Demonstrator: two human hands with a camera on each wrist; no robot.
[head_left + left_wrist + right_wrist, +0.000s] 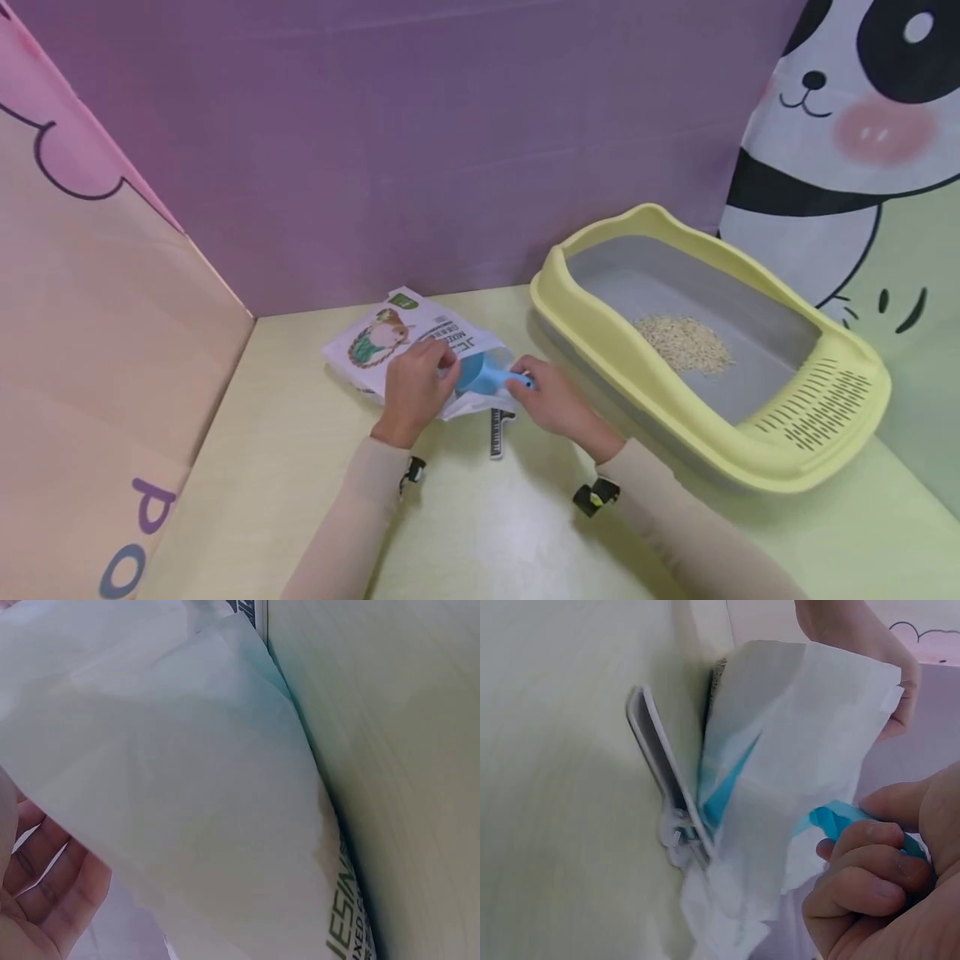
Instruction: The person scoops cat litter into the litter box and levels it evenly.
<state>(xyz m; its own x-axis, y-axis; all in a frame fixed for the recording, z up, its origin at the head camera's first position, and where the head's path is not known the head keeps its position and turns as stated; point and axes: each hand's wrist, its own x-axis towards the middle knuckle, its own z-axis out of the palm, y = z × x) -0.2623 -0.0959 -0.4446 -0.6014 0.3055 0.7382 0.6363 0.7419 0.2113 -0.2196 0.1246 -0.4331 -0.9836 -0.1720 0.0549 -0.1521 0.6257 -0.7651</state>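
A white printed bag (450,329) lies on the table with its mouth toward the right. My right hand (553,398) grips the handle of a blue scoop (480,375), whose head is at the bag's mouth; in the right wrist view, blue shows between the bag's white folds. My left hand (417,387) holds the bag's edge, fingers bent around it. The left wrist view has the bag's pale film (187,772) in front of part of that hand (56,881). Whether the scoop holds anything is hidden.
A yellow-rimmed grey litter tray (817,458) stands at the right, with a heap of beige pellets (686,343) inside. A dark and white clip (497,433) lies just in front of the bag. Purple cloth (412,167) rises behind the table.
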